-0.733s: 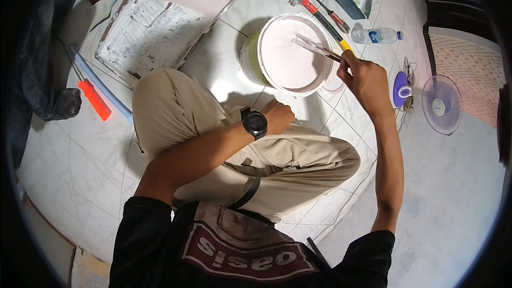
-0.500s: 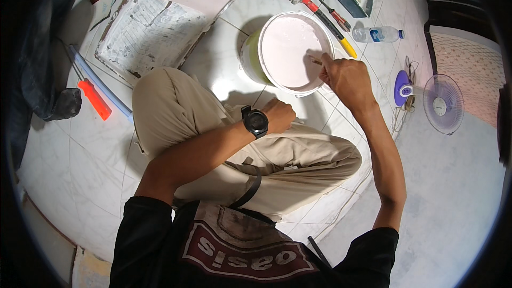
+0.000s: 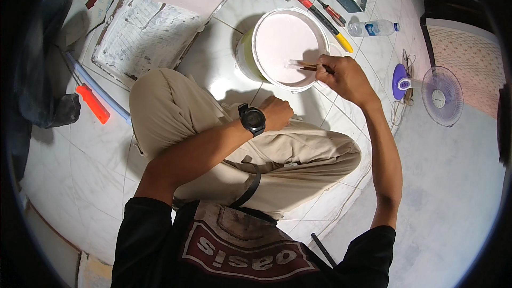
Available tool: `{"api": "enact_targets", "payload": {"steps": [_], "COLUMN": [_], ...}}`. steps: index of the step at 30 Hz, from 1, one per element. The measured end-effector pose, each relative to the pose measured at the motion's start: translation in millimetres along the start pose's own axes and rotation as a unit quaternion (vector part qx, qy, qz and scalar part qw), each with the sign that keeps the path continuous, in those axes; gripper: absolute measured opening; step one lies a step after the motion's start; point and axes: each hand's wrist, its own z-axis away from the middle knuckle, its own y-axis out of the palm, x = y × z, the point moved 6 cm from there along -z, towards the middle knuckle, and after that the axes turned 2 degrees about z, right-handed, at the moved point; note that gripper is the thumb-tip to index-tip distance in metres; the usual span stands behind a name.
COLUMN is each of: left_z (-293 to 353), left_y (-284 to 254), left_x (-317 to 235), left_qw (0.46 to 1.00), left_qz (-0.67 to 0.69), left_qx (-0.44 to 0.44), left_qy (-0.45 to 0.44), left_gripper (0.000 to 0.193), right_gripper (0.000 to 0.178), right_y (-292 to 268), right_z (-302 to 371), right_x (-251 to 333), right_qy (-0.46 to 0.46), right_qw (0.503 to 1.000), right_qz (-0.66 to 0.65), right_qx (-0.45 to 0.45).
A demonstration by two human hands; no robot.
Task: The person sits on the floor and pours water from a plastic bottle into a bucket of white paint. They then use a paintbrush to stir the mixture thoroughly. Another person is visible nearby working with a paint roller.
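My right hand point(image 3: 338, 77) is closed round a thin brown stick point(image 3: 310, 68) above the right side of a round bucket point(image 3: 255, 69). The stick's far end is coated in pale paint and lies over or at the surface of the pale pink paint point(image 3: 282, 40) inside; whether it dips in cannot be made out. My left hand point(image 3: 277, 113) rests in a loose fist on my beige trousers point(image 3: 170, 112), with a black watch point(image 3: 252, 120) on its wrist. Nothing shows in that fist.
Left of the bucket lies a paint-smeared roller tray point(image 3: 144, 37) holding pink paint. An orange-handled roller frame point(image 3: 93, 105) is at far left, near another person's foot point(image 3: 65, 111). A red-and-yellow-handled tool point(image 3: 325, 21), a plastic bottle point(image 3: 373, 28) and a purple fan point(image 3: 442, 96) stand right.
The stick has tilted so that more of its length and its paint-coated end show, pointing left. My right hand has shifted slightly left. My left hand stays on my lap.
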Motion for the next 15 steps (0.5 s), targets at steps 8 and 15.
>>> {"api": "enact_targets", "payload": {"steps": [8, 15], "left_z": [3, 3], "left_y": [-4, -5], "left_x": [-2, -2], "left_qw": [1.000, 1.000], "left_qz": [0.007, 0.002], "left_qx": [-0.002, -0.005], "left_qy": [0.000, -0.001], "left_gripper": [0.029, 0.029], "right_gripper": [0.017, 0.019], "right_y": [-41, -11], "right_z": [-2, -9], "right_x": [1, 7], "right_qy": [0.034, 0.003], "right_qw": [0.989, 0.965], "right_qz": [0.092, 0.249], "right_qx": [-0.115, -0.079]}}
